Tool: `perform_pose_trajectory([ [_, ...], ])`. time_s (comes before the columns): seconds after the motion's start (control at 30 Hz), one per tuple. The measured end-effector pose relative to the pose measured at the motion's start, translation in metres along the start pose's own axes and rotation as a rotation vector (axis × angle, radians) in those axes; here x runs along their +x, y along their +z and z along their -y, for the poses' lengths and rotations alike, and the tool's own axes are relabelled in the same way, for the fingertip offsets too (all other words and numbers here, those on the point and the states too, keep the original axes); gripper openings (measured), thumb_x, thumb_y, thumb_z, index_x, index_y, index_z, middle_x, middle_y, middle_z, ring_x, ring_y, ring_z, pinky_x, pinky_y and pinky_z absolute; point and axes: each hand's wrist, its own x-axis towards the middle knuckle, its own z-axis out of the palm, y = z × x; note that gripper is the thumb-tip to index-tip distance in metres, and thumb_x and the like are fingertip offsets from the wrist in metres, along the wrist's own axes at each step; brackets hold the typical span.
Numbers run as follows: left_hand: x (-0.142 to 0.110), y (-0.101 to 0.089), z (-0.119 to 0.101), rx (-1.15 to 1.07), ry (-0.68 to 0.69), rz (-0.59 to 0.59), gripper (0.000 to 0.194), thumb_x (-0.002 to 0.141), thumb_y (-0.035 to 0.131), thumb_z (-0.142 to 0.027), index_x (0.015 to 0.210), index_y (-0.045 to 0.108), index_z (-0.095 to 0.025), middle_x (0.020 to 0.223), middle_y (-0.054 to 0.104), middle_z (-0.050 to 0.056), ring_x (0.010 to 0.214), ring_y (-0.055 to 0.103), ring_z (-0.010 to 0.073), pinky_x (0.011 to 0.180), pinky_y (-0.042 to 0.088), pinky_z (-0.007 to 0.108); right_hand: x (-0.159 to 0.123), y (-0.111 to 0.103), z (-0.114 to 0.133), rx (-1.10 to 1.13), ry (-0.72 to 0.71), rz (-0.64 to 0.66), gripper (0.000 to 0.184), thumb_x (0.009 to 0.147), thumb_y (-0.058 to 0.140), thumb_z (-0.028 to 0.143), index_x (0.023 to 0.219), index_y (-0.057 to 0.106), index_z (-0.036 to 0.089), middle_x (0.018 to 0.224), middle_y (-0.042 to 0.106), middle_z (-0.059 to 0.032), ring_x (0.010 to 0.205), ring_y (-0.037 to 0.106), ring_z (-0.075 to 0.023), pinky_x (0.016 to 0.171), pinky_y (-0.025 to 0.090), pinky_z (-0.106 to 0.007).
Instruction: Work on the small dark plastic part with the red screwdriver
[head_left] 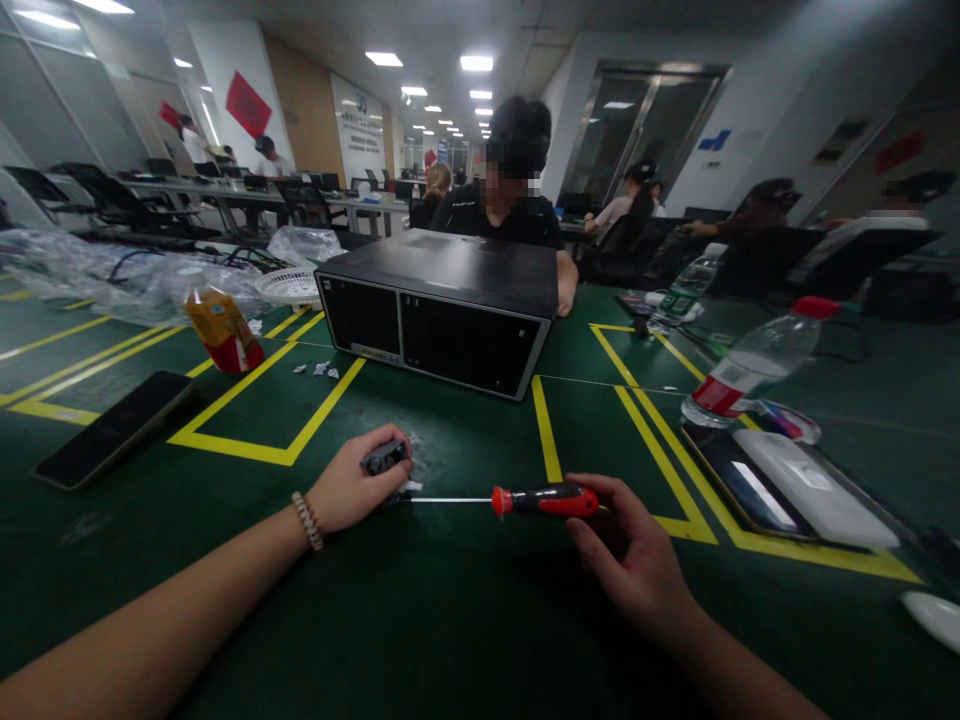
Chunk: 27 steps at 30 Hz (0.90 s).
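My left hand (360,485), a beaded bracelet at its wrist, is closed around a small dark grey part (385,457) whose exact kind I cannot make out. In my right hand (630,540) is the butt end of a screwdriver (546,499) with a red and black handle, held between thumb and fingers. The screwdriver lies level, its shaft pointing left. Its tip reaches the left hand, where the contact is hidden. Small whitish bits lie by the left fingers.
Beyond my hands stands a black metal case (450,275), with a person (495,205) behind it. A drink bottle (221,325), phone (112,430) and white basket (289,287) are on the left. A red-capped bottle (757,365) and devices (814,490) lie right. Yellow tape marks the green table (480,620).
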Motion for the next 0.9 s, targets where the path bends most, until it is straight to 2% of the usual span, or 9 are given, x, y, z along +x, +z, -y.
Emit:
perform_pose_trajectory([
  [0.2, 0.0001, 0.0004, 0.0003, -0.017, -0.009, 0.005, 0.016, 0.09, 0.062, -0.034, 0.097, 0.062, -0.02, 0.088, 0.065, 0.002, 0.074, 0.062, 0.0186, 0.067, 0.05, 0.03, -0.0011, -0.0001, -0.0039, 0.006, -0.024, -0.008, 0.041, 0.098, 0.06, 0.029, 0.137, 0.05, 0.025, 0.086, 0.068, -0.0039, 0.062, 0.065, -0.0203, 0.051, 0.054, -0.032],
  [0.33, 0.0003, 0.0001, 0.0009, -0.016, -0.008, 0.002, 0.017, 0.09, 0.062, -0.035, 0.097, 0.062, -0.019, 0.088, 0.065, 0.002, 0.076, 0.063, 0.0188, 0.068, 0.05, 0.03, -0.0004, -0.0017, -0.0017, 0.053, 0.015, 0.022, 0.035, 0.099, 0.06, 0.035, 0.132, 0.052, 0.023, 0.095, 0.069, -0.0066, 0.061, 0.064, -0.0186, 0.051, 0.055, -0.031],
  [0.47, 0.0003, 0.0003, 0.0011, -0.017, -0.009, 0.008, 0.017, 0.091, 0.061, -0.035, 0.097, 0.062, -0.019, 0.088, 0.065, 0.002, 0.075, 0.062, 0.0188, 0.068, 0.05, 0.03, 0.0007, -0.0028, 0.0006, 0.096, 0.069, 0.042, 0.028, 0.099, 0.06, 0.047, 0.112, 0.06, 0.022, 0.078, 0.066, -0.0018, 0.057, 0.061, -0.0173, 0.048, 0.052, -0.028],
  [0.6, 0.0001, 0.0007, 0.0011, -0.012, 0.001, -0.001, 0.016, 0.09, 0.061, -0.034, 0.096, 0.062, -0.019, 0.086, 0.064, 0.002, 0.075, 0.062, 0.0184, 0.068, 0.05, 0.03, 0.0013, -0.0018, 0.0, 0.084, 0.05, 0.027, 0.036, 0.098, 0.059, 0.058, 0.091, 0.061, 0.023, 0.061, 0.059, 0.0034, 0.049, 0.056, -0.0155, 0.043, 0.045, -0.026],
  [0.9, 0.0, -0.0006, 0.0021, -0.025, -0.011, 0.019, 0.019, 0.091, 0.062, -0.037, 0.099, 0.062, -0.02, 0.091, 0.066, 0.004, 0.077, 0.064, 0.02, 0.068, 0.052, 0.032, 0.0014, -0.0019, 0.0019, -0.037, -0.019, 0.03, 0.053, 0.098, 0.05, 0.066, 0.068, 0.058, 0.024, 0.052, 0.056, 0.0024, 0.042, 0.052, -0.0152, 0.039, 0.04, -0.026],
])
